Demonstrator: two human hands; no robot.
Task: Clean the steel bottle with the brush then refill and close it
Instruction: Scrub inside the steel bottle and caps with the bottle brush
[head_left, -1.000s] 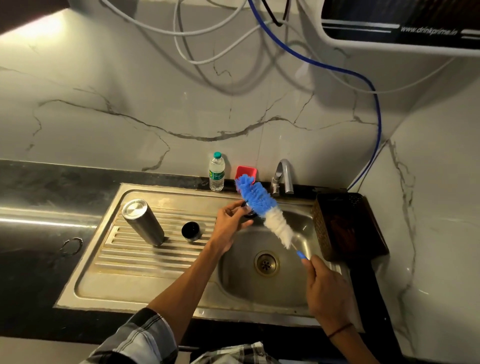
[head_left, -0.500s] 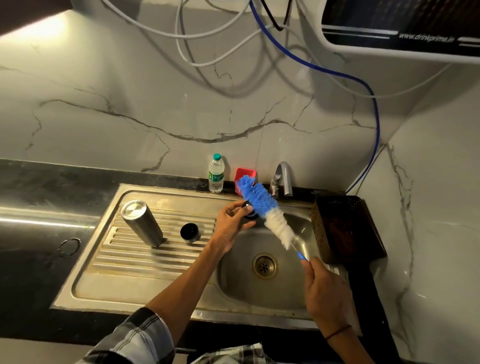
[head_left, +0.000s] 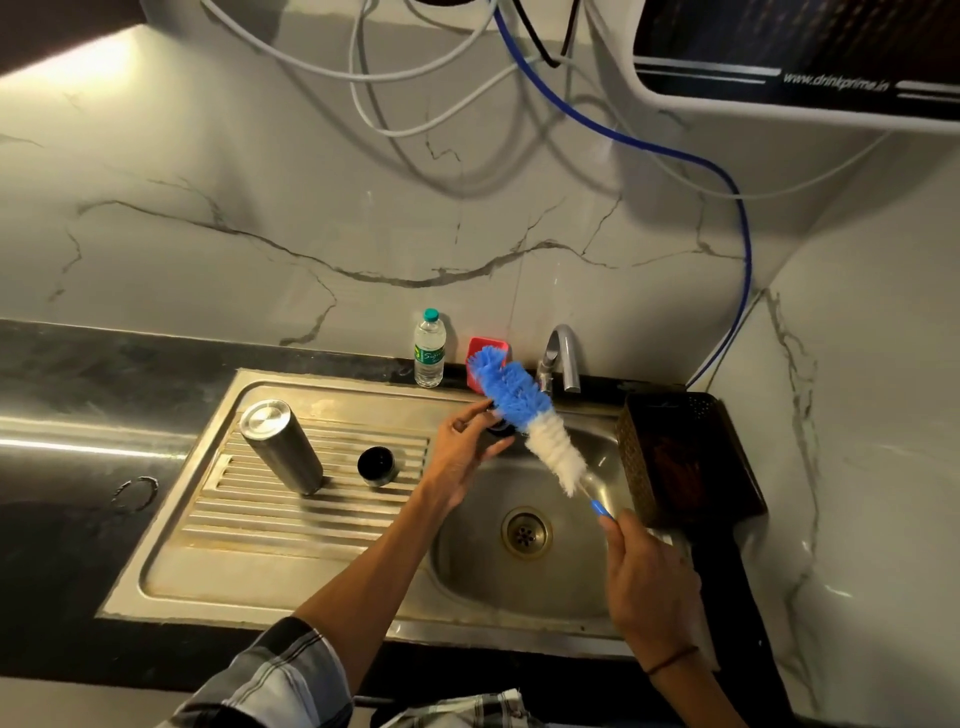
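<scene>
Head view: our right hand (head_left: 649, 582) grips the brush (head_left: 524, 410) by its handle — left hand (head_left: 462, 452) pinches something small and dark, while the bottle (head_left: 280, 447) drains upside down.

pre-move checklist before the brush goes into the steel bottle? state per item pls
1. Brush held: ok, right hand grips the blue handle.
2. Left hand free: cannot tell, its fingers pinch a small dark item under the bristles.
3. Steel bottle mouth up: not ok, it stands inverted on the drainboard, solid end up.
4. Cap off: ok, black cap sits beside the bottle, apart.
5. Tap running: cannot tell.
</scene>
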